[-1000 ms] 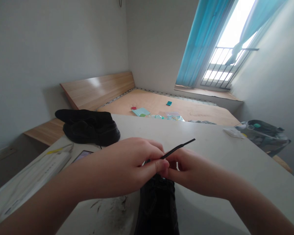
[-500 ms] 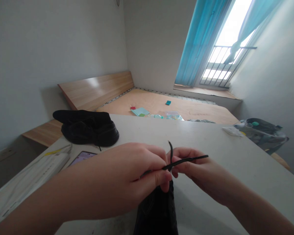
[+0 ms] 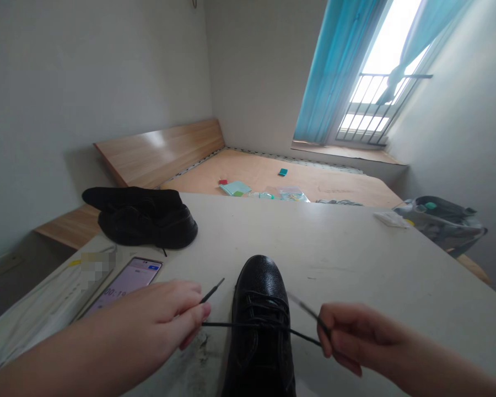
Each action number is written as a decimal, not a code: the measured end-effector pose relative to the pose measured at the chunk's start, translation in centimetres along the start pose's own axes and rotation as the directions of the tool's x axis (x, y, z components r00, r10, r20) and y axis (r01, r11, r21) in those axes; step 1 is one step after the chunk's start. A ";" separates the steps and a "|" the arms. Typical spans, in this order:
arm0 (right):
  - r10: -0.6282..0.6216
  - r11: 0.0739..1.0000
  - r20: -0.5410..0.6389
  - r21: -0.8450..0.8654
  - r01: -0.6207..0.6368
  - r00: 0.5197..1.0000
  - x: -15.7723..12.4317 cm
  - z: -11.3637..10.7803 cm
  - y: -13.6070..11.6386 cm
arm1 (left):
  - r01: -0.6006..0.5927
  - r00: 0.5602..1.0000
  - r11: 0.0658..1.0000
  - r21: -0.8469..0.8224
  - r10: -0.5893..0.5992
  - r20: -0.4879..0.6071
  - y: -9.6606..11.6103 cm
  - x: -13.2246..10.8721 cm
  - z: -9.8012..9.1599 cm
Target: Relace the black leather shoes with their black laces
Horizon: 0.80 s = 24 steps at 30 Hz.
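Note:
A black leather shoe [image 3: 262, 275] stands on the white table with its toe facing away from me; its heel end runs out of view at the bottom. My left hand [image 3: 165, 317], left of the shoe, pinches one end of the black shoelace [image 3: 219, 325], and the lace tip sticks up past the fingers. To the right of the shoe, my right hand [image 3: 351, 336] is closed on the other lace end, whose tip is blurred. Between the hands the lace stretches almost straight across the shoe's front, over the laced rows.
Another black shoe [image 3: 146, 218] and a dark insole-like piece lie at the back left. A phone [image 3: 128, 281] lies partly under my left forearm, near a white box [image 3: 66, 298]. A small white packet [image 3: 391, 219] is at the right edge, before a bag [image 3: 442, 223].
My hands were together above the shoe with the lace ends crossed. Now they have drawn apart to either side and lower, pulling the lace out and uncovering the shoe's toe.

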State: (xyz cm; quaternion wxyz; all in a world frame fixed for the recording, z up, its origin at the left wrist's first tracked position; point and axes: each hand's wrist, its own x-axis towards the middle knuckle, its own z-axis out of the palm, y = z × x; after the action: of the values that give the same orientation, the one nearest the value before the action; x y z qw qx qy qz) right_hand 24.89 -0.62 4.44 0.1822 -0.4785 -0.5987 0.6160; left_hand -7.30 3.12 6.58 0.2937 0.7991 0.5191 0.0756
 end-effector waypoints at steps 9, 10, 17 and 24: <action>-0.379 0.749 -0.165 -0.632 0.197 0.910 0.9 1.7 -2.0 | -0.113 0.956 0.975 0.190 0.159 -0.246 1.5 0.5 1.4; -0.425 0.704 -0.124 -0.668 0.241 0.897 1.0 2.1 -2.3 | -0.177 0.952 0.963 0.202 0.219 -0.212 2.0 0.5 1.6; -0.549 0.478 0.002 -0.819 0.316 0.836 1.9 3.6 -3.2 | -0.348 0.926 0.919 0.186 0.368 -0.086 3.6 0.5 2.8; -0.622 0.422 0.000 -0.842 0.335 0.783 1.2 2.9 -2.1 | -0.322 0.944 0.947 -0.011 0.320 -0.082 2.8 0.4 3.1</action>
State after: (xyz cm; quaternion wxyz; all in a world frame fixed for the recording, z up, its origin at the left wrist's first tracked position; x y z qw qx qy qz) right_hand 21.24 -0.86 5.36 0.2066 -0.4033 -0.8846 0.1104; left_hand -3.58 1.47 5.54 0.2665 0.8657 0.3923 0.1603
